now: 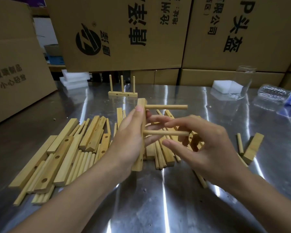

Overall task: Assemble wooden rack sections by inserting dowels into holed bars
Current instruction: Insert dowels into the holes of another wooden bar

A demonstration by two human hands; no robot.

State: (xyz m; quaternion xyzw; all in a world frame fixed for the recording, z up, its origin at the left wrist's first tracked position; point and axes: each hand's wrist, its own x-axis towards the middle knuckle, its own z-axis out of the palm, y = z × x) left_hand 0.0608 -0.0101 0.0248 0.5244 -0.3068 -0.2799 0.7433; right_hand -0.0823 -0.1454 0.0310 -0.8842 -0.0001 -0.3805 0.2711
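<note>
Shiny steel table, printed cardboard cartons stacked behind. Above its middle, pale wooden holed bar gripped near upright in left hand, two round wooden dowels jutting rightward. Lower dowel aimed straight into right hand, forefinger above, thumb below, narrowly parted; contact unclear. Probably calls for a leftward push along that axis. Loose wooden pieces toward left edge.

A shiny steel table spreads under the left hand and right hand, streaked with bright glare. Beyond both, printed cardboard boxes stack up like a wall. 1 more box stands far left of the left hand. Foam blocks lie beyond it. Beyond the right hand are 1 foam block, a glass and a bottle on its side.
</note>
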